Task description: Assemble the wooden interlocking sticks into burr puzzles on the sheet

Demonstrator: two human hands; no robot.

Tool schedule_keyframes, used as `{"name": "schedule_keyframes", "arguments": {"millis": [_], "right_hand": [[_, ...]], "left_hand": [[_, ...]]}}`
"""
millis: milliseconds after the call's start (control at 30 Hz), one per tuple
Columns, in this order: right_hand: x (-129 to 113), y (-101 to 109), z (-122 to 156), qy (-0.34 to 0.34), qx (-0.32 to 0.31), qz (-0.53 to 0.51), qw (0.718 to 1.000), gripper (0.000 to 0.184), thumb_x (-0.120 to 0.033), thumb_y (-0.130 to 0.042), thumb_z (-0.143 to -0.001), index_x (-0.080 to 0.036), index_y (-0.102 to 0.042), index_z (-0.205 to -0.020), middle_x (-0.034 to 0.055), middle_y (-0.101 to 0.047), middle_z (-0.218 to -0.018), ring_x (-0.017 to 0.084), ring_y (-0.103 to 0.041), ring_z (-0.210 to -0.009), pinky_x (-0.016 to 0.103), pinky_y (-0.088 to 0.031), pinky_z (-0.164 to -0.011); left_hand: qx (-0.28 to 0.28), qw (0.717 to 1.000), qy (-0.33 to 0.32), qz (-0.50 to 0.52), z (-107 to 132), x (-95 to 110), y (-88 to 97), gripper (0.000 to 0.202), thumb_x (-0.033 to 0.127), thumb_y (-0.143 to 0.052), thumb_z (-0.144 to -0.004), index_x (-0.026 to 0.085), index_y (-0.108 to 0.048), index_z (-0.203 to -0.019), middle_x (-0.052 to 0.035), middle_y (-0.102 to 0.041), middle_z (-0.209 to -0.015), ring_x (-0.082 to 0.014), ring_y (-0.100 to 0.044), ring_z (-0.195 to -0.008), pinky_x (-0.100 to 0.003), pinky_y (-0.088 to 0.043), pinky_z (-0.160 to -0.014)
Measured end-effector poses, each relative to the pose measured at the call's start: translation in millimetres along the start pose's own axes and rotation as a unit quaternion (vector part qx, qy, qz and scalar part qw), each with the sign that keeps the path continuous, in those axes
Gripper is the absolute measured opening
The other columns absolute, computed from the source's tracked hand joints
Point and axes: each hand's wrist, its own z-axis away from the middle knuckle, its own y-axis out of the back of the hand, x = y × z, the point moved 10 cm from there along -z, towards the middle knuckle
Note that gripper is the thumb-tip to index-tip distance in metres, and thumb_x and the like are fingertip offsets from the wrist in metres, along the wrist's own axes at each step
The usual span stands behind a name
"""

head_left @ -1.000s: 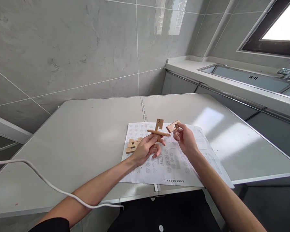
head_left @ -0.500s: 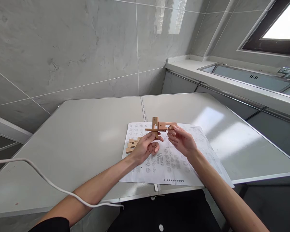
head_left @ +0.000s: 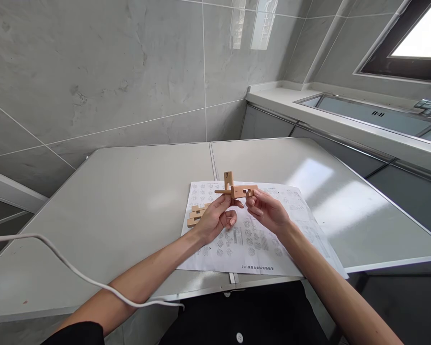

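Above a printed sheet (head_left: 280, 254), my left hand (head_left: 213, 220) pinches joined wooden burr puzzle pieces (head_left: 229, 179). One of them stands upright with a dark mark near its top, and a thin one points left. My right hand (head_left: 269, 213) grips the right end of a notched wooden puzzle piece (head_left: 240, 192), held level. Its left end meets the pieces in my left hand; how deep it sits there cannot be made out. Beside my left wrist, several notched wooden pieces (head_left: 194, 216) lie on the sheet, partly covered by that hand.
The sheet lies on a pale folding table (head_left: 147, 187) with a seam down its middle. A white cable (head_left: 93, 282) crosses over my left forearm. Behind the table rises a grey tiled wall (head_left: 136, 72). To the right is a counter with a sink (head_left: 366, 115).
My right hand has moved slightly left, and its puzzle piece has turned a little and come closer to the joined pieces. The upright piece has shifted slightly left; my left hand is almost still.
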Motion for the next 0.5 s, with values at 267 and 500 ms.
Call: {"name": "schedule_keyframes", "arguments": {"millis": [267,500], "right_hand": [[6,-9,2,-0.024,-0.024,-0.07,0.997,0.032,-0.053,-0.077,-0.094,-0.022,-0.067,-0.089,-0.0018,-0.056,-0.073,0.01,-0.028,-0.051,0.028,-0.03,-0.047],[5,-10,2,-0.021,-0.022,-0.096,0.995,0.029,-0.049,-0.081,-0.093,-0.021,-0.072,-0.091,-0.0018,-0.057,-0.074,0.008,-0.028,-0.052,0.027,-0.029,-0.048]], "left_hand": [[-0.006,1.0,0.002,-0.006,0,-1,-1.0,0.037,0.051,-0.074,-0.099,0.02,-0.071,-0.119,-0.0109,-0.069,-0.125,-0.0051,-0.06,-0.059,-0.02,-0.041,-0.049],[0.001,1.0,-0.004,-0.006,-1,0,-0.4,0.039,0.047,-0.077,-0.097,0.02,-0.069,-0.123,-0.0091,-0.07,-0.119,-0.0052,-0.058,-0.057,-0.019,-0.041,-0.048]]}}
